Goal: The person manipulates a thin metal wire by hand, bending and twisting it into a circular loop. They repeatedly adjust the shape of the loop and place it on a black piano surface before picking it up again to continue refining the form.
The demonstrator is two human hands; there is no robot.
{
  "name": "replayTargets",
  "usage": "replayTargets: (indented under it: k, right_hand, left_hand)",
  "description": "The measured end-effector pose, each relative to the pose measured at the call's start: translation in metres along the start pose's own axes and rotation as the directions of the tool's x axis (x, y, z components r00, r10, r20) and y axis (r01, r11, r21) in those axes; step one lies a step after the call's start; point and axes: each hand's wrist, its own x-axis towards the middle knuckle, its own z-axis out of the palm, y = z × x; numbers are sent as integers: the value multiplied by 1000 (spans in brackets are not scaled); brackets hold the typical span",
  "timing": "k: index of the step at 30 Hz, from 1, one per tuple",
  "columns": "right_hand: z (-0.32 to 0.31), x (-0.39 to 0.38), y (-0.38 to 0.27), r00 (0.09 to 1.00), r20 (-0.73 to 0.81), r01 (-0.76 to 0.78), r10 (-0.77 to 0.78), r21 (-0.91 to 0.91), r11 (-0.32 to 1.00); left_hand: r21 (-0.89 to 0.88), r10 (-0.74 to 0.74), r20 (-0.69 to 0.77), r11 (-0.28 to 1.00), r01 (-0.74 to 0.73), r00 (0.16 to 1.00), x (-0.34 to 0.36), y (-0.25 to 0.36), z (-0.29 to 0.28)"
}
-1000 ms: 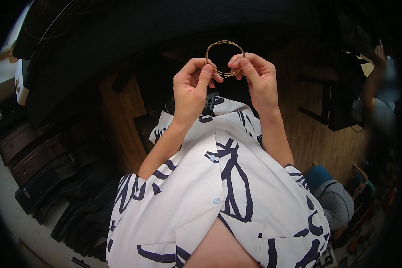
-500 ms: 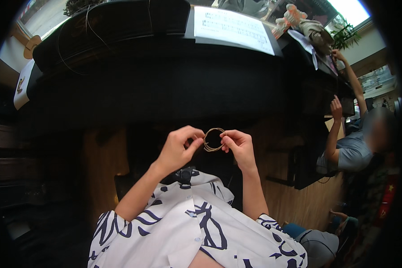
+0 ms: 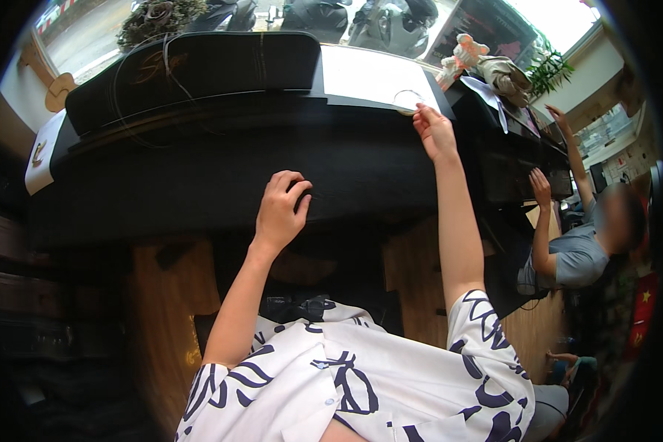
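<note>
My right hand (image 3: 435, 132) is stretched far forward and to the right. Its fingertips pinch a thin coil of tan wire or string (image 3: 403, 113), which hangs over the near right part of a white sheet of paper (image 3: 368, 77). Whether the coil touches the paper I cannot tell. My left hand (image 3: 281, 202) hovers over or rests on the front of a long black surface (image 3: 199, 169); its fingers are loosely bent and apart, with nothing visible in them.
A black raised panel (image 3: 221, 70) stands at the back left, with thin loose strands (image 3: 173, 70) draped over it. Another sheet (image 3: 43, 155) lies at the far left. On the right, a plush toy (image 3: 468, 51) sits near a potted plant (image 3: 551, 68), and another person (image 3: 578, 250) raises both hands.
My right hand has carried the coil forward and right, from in front of my chest to above the paper. My left hand has let go of the coil and moved forward.
</note>
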Motion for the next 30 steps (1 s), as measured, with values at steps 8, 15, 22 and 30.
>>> replayTargets:
  k: [8, 15, 22, 30]
  right_hand:
    - [-8, 41, 17, 986, -165, -19, 29, 62, 998]
    - [-7, 27, 3, 978, -192, 5, -78, -355, 935]
    - [47, -47, 67, 929, -52, 305, -366, -454, 837]
    - [86, -114, 89, 861, 266, 500, -434, -605, 620]
  left_hand:
    - [-41, -6, 2, 999, 6, 1000, -1, -4, -7]
    - [-42, -5, 21, 999, 6, 1000, 0, -2, -1]
    - [-55, -135, -66, 990, 131, 989, 0, 6, 2]
    - [-161, -293, -316, 954, 254, 902, 39, -8, -8]
